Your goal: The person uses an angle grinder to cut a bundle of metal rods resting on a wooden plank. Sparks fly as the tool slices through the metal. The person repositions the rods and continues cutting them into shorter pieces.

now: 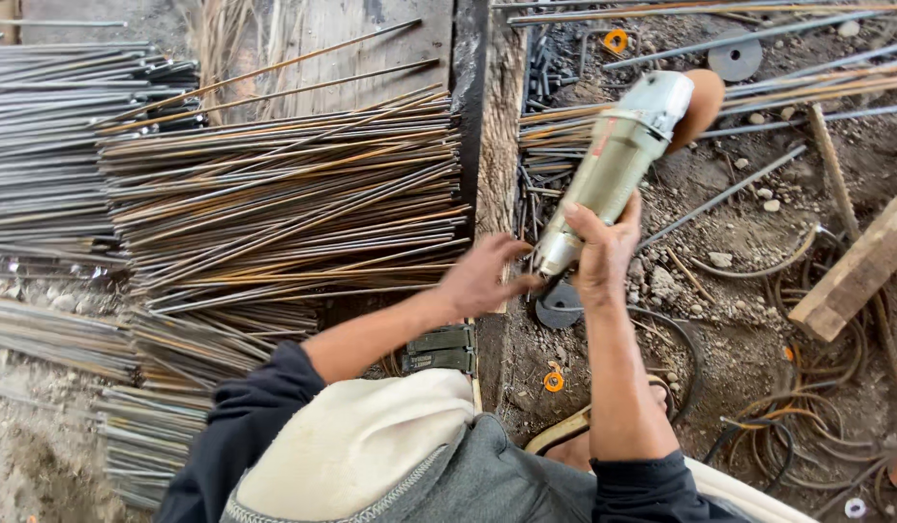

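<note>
My right hand (603, 247) grips the rear body of a grey-green angle grinder (618, 155), which points up and away with its brown disc (700, 105) at the far end. My left hand (482, 276) reaches across with fingers spread and touches the grinder's tail end by the cable. Just left of my left hand lies a big pile of thin rusty steel rods (284, 203), stacked across a wooden plank (497, 126).
More grey rods (51, 126) lie at the far left. On the dirt at the right are loose rods (719, 199), a wooden beam (855, 271), coiled cables (826, 387), worn cutting discs (735, 58) and small orange rings (554, 381).
</note>
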